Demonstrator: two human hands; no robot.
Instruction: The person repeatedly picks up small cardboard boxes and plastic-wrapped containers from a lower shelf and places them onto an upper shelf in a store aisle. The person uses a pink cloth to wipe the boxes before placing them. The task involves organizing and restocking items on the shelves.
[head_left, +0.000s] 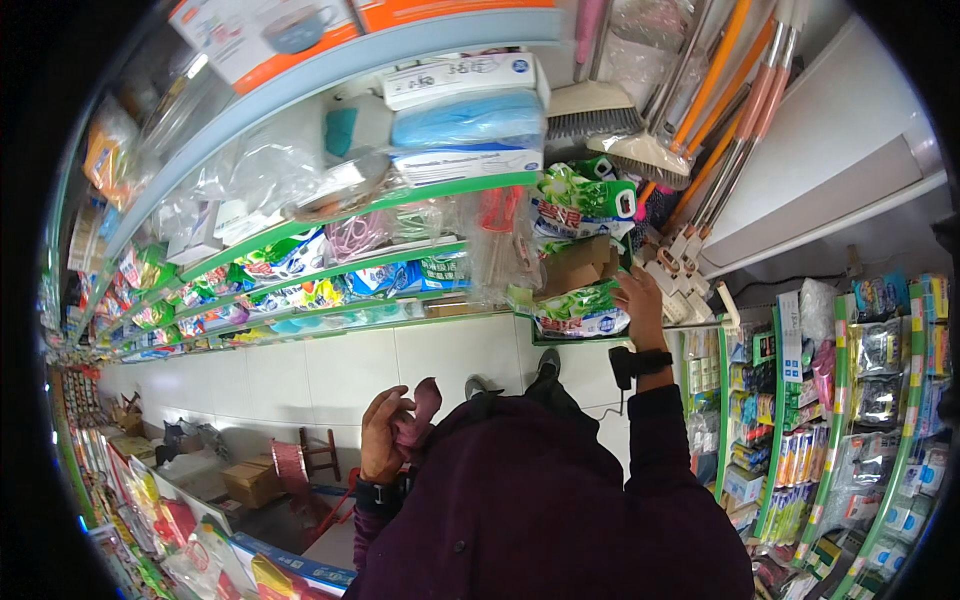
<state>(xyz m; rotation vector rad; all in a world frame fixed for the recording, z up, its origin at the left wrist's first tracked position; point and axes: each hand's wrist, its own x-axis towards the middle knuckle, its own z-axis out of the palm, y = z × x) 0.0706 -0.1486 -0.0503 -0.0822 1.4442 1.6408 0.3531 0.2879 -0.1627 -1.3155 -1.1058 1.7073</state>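
Note:
My left hand (384, 435) is raised at the left of my body, its fingers closed on a crumpled dull-pink cloth (421, 416). My right hand (642, 304) reaches out to the shelf end, with its fingers at the right edge of a green and white detergent bag (583, 311). Whether they grip the bag cannot be told. Behind that bag stands an open cardboard box (577, 266). Another green detergent bag with a handle hole (585, 199) lies just beyond the box.
Brooms (592, 105) and long-handled mops (682, 259) lean at the upper right. Shelves with packed masks (465, 120) run along the left. Small packaged goods fill a shelf (806, 450) at the right. A cardboard box (251, 481) and a red-framed chair (296, 472) are at the lower left.

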